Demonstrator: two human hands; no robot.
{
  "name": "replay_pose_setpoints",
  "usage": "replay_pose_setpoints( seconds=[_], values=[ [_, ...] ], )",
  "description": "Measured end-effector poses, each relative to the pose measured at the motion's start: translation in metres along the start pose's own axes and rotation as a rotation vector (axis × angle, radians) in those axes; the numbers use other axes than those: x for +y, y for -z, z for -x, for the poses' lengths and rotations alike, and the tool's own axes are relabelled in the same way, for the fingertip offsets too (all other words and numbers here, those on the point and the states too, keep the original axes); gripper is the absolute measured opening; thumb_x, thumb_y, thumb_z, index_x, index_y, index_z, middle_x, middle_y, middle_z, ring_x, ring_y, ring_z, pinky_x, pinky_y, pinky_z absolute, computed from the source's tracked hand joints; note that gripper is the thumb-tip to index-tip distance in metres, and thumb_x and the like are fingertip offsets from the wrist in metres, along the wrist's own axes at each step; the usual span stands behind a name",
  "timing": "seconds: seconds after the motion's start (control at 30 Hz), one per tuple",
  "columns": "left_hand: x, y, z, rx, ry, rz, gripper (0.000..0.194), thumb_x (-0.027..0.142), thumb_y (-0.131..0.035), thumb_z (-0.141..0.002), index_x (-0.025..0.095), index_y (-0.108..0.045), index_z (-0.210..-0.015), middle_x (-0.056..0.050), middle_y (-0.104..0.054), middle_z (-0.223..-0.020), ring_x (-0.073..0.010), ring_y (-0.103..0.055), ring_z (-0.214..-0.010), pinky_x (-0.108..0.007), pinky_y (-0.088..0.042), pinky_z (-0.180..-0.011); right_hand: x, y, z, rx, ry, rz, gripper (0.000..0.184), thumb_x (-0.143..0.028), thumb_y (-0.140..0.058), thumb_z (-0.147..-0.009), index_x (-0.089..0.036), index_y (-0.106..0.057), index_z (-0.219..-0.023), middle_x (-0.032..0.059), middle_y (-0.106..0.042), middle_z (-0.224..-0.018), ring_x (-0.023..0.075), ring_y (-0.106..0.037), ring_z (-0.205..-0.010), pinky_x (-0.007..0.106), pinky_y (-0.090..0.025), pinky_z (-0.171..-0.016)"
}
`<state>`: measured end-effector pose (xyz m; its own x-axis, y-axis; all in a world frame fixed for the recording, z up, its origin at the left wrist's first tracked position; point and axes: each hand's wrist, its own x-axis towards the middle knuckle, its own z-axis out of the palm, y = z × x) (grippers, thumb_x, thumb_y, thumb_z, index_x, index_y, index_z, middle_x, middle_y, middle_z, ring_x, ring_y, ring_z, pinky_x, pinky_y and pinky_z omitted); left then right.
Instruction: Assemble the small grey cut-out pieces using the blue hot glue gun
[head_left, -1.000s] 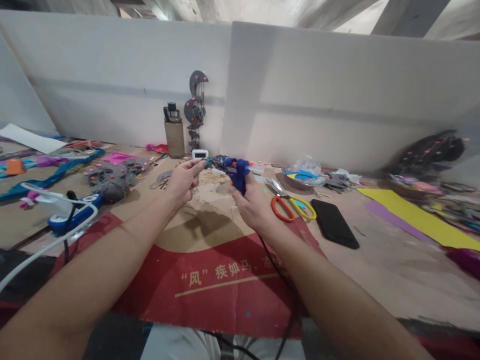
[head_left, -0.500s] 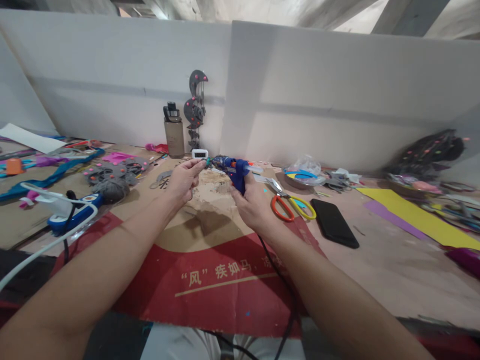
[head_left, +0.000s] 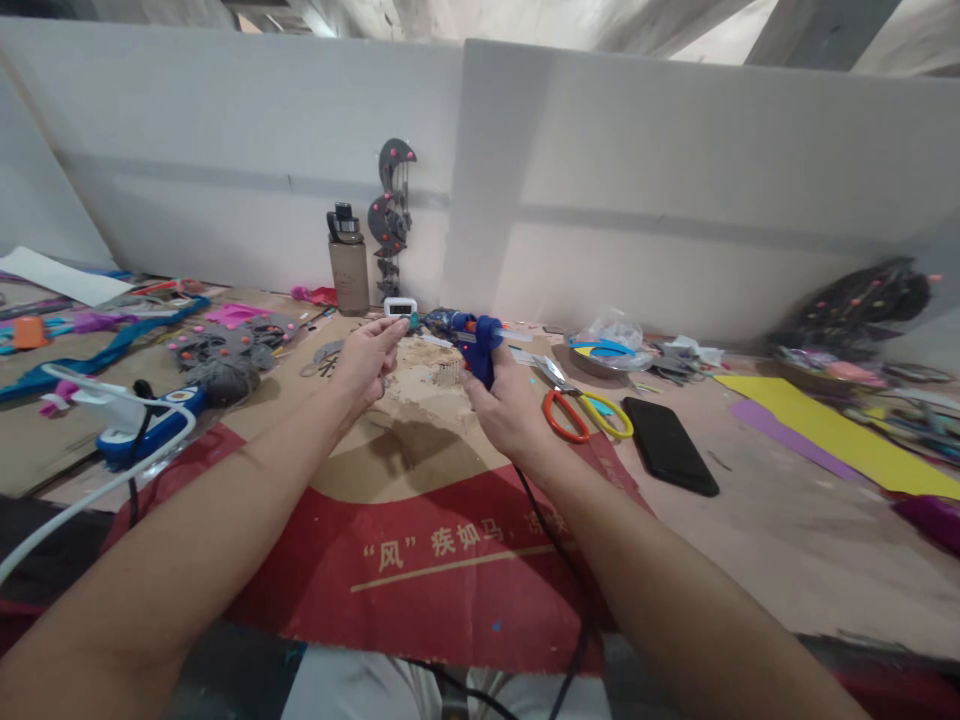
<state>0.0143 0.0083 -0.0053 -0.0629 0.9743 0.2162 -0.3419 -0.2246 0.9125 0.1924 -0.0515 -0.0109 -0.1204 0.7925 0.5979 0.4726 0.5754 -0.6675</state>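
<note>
A blue hot glue gun (head_left: 478,345) is gripped in my right hand (head_left: 504,395), its nozzle end pointing left. Its black cord (head_left: 551,530) runs down over the cardboard toward my lap. My left hand (head_left: 373,355) pinches a small teal-green piece (head_left: 413,321) between thumb and fingers; its exact kind is too small to make out. The nozzle end lies just right of that piece, with a narrow gap between them. Both hands hover above the glue-stained part of a red and brown cardboard sheet (head_left: 427,600).
Scissors (head_left: 576,405) and a black phone (head_left: 669,446) lie right of my right hand. Behind stand a bottle (head_left: 349,265) and a small white digital timer (head_left: 400,308). A blue power strip (head_left: 150,425), grey yarn (head_left: 225,378) and teal ribbon (head_left: 112,350) are on the left.
The glue gun has shifted slightly right, away from the teal-green piece, widening the gap. My left hand has barely moved and keeps its pinch.
</note>
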Motion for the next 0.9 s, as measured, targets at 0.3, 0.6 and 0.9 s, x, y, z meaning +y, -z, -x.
replay_pose_setpoints(
  seconds=[0.3,0.6,0.9],
  values=[
    [-0.002,0.007,-0.007,0.074,0.062,0.063,0.023,0.024,-0.074,-0.061,0.015,-0.055,-0.072,0.007,-0.049,-0.056,-0.0016,-0.038,-0.039,-0.015,-0.021,-0.034,0.009,0.001,-0.008,-0.023,-0.323,-0.624,0.021,-0.028,-0.053,-0.073,-0.02,-0.049,-0.092,-0.0009,-0.059,-0.077,0.0077,-0.045,-0.049,0.023,-0.041,-0.046],
    [-0.002,0.006,-0.006,0.069,0.096,0.096,0.022,0.023,-0.076,-0.059,0.016,-0.06,-0.071,0.004,-0.053,-0.058,-0.0039,-0.047,-0.048,-0.016,-0.032,-0.041,0.009,0.002,-0.008,-0.118,-0.396,-0.84,0.022,-0.026,-0.057,-0.069,-0.02,-0.047,-0.087,0.002,-0.062,-0.089,0.0062,-0.045,-0.053,0.02,-0.039,-0.045],
    [-0.003,0.005,-0.005,0.034,0.116,0.124,0.021,0.02,-0.075,-0.06,0.014,-0.059,-0.072,0.004,-0.054,-0.06,-0.0036,-0.047,-0.048,-0.014,-0.033,-0.041,0.013,-0.003,-0.006,-0.061,-0.283,-0.697,0.021,-0.026,-0.053,-0.073,-0.02,-0.048,-0.092,0.0021,-0.06,-0.087,0.007,-0.046,-0.054,0.021,-0.04,-0.045]
  ],
)
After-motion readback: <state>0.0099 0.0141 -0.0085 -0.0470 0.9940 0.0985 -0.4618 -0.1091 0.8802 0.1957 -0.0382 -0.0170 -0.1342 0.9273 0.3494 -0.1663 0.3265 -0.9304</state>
